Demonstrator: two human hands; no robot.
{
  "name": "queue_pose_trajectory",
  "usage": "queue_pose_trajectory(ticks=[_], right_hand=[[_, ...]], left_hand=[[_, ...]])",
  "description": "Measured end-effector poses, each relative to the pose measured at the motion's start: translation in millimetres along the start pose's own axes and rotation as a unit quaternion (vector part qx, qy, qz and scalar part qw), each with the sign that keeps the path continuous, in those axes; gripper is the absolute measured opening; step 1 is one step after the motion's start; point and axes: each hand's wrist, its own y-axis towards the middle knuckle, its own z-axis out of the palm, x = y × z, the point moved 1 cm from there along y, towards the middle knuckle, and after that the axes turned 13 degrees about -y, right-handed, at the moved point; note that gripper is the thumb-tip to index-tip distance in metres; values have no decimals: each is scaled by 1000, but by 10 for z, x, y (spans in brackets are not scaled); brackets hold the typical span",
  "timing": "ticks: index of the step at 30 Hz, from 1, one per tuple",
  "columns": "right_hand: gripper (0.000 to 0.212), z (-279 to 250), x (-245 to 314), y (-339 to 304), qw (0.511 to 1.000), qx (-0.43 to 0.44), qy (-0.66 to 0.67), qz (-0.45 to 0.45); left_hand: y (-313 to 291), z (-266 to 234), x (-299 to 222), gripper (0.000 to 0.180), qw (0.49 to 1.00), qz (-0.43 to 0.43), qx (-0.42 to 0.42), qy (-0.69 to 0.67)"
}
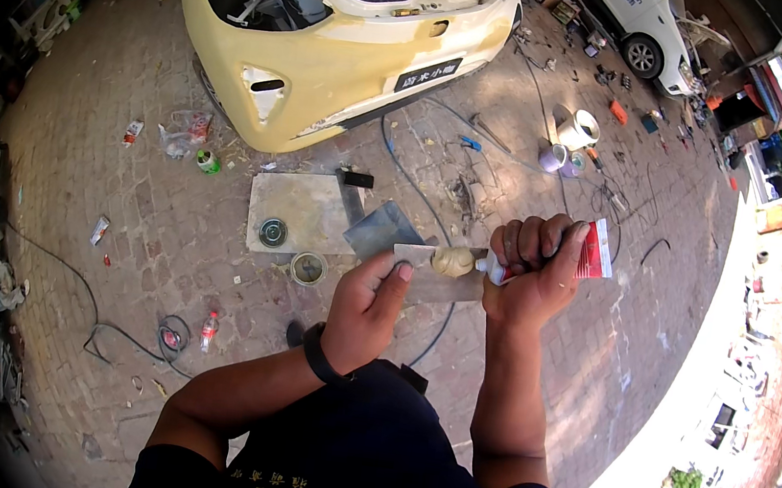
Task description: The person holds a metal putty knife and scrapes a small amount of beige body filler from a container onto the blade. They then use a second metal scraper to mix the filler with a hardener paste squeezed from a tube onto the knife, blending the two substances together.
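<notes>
My left hand (365,308) is closed on the near-left edge of a flat grey putty spreader (439,289), thumb on top. A beige lump of putty (453,261) sits on the spreader. My right hand (538,268) is wrapped round a red and white squeeze tube (597,251), its flat end sticking out past the thumb. The tube's narrow white nozzle points left, close beside the putty; whether it touches is too small to tell. My right fingers hide the tube's middle and the spreader's right end.
Ahead stands a stripped car body with a yellowish bumper (331,103). Below it on the brick ground lie a pale board (294,194), a dark square plate (391,232) and an open tin (308,269). Hoses cross the ground. A white bucket (580,129) stands to the right.
</notes>
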Motion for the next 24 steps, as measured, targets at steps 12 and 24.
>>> queue_pose_trajectory(ticks=[12, 24], right_hand=[[49, 23, 22, -64, 1000, 1, -2, -6], [48, 50, 17, -109, 1000, 6, -3, -6]], left_hand=[[-63, -8, 73, 27, 999, 45, -15, 8], [-115, -37, 63, 28, 999, 36, -17, 4]])
